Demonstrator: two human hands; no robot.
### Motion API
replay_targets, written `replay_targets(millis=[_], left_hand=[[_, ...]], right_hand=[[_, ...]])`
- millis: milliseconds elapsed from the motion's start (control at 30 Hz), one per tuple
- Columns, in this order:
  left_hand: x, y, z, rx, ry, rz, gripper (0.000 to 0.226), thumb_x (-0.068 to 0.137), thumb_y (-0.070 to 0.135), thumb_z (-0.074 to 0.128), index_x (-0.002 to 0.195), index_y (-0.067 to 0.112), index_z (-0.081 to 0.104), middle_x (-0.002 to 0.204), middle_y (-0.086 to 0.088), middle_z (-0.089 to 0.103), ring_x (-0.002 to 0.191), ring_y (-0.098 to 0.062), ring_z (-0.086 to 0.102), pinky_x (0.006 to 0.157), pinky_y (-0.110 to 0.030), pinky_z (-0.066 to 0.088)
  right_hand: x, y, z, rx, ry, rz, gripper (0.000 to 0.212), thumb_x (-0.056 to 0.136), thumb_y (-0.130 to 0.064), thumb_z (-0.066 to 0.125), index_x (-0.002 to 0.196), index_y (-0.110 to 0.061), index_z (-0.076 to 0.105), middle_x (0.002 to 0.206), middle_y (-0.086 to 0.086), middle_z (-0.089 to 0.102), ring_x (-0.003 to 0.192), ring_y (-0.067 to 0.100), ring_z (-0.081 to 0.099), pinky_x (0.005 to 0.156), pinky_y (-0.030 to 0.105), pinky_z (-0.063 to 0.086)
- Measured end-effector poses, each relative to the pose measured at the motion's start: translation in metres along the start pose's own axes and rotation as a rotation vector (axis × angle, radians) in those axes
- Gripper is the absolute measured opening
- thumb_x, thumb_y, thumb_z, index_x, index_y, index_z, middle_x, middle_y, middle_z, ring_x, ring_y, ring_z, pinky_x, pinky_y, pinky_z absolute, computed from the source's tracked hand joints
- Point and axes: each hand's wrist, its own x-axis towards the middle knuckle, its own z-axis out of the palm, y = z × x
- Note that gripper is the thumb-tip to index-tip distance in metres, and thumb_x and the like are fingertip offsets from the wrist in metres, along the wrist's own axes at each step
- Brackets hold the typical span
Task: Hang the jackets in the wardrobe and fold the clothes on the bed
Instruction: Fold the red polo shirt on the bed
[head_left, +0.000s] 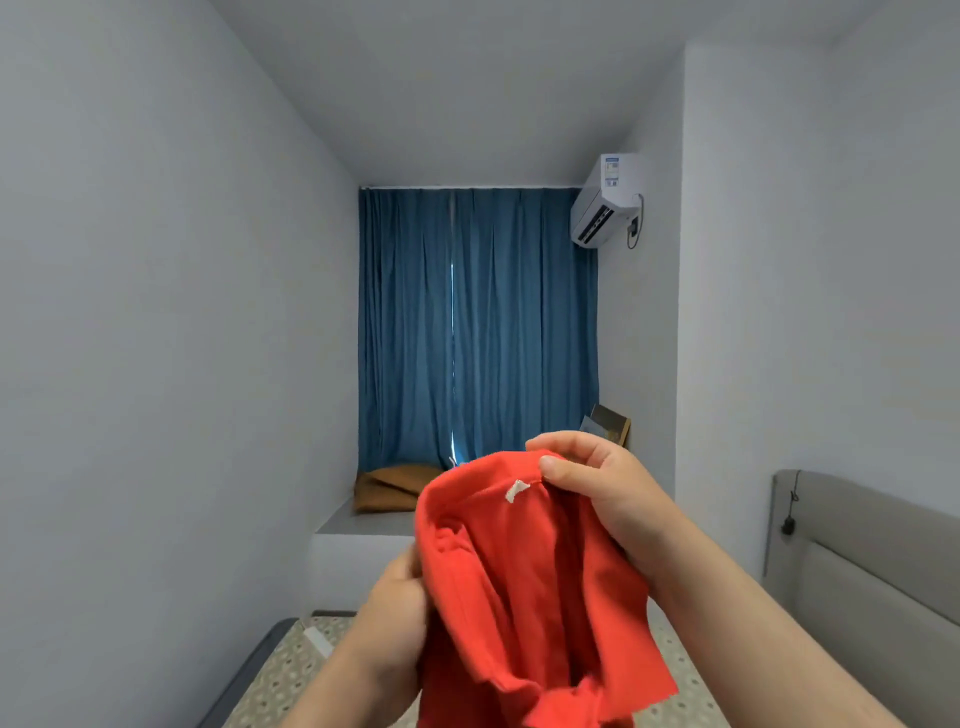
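A red garment (530, 587) with a small white label near its collar hangs bunched in front of me, held up above the bed (280, 675). My right hand (587, 483) pinches its top edge by the collar, thumb on the cloth. My left hand (395, 608) grips the garment's left side lower down, its fingers partly hidden behind the red fabric. The bed has a patterned cover and shows only at the bottom of the view.
A grey padded headboard (862, 561) stands at the right. Blue curtains (478, 327) close off the far wall above a ledge with a brown cushion (389, 486). An air conditioner (605, 200) hangs high on the right wall. A framed picture (610, 422) leans by the curtain.
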Motion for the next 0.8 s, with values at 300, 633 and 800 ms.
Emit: replay_targets(millis=[300,633,800], left_hand=[[0.042,0.048,0.007,-0.068,0.084,0.229,0.016,0.098,0.005,0.048,0.093,0.006,0.063,0.072,-0.009,0.071,0.059,-0.013,0.068,0.051,-0.024,0.055],[0.063,0.071,-0.007,-0.045,0.276,0.341,0.021,0.100,0.006,0.044,0.088,0.013,0.060,0.061,-0.001,0.070,0.055,-0.011,0.067,0.049,-0.025,0.055],[0.061,0.082,-0.018,-0.022,0.186,0.310,0.017,0.102,0.011,0.044,0.098,0.008,0.060,0.069,-0.009,0.070,0.059,-0.016,0.068,0.055,-0.030,0.059]], right_hand=[[-0.052,0.145,0.001,0.206,-0.125,0.573,0.057,0.073,0.020,0.037,0.108,-0.005,0.074,0.114,0.018,0.071,0.100,0.031,0.071,0.073,0.036,0.058],[-0.047,0.156,0.036,0.069,-0.084,0.379,0.031,0.092,-0.013,0.068,0.123,-0.016,0.062,0.099,-0.008,0.071,0.084,0.005,0.066,0.084,0.032,0.050],[-0.029,0.152,0.035,-0.052,-0.003,0.281,0.022,0.097,-0.005,0.058,0.114,-0.014,0.067,0.094,-0.014,0.075,0.079,-0.004,0.065,0.069,0.011,0.048]])
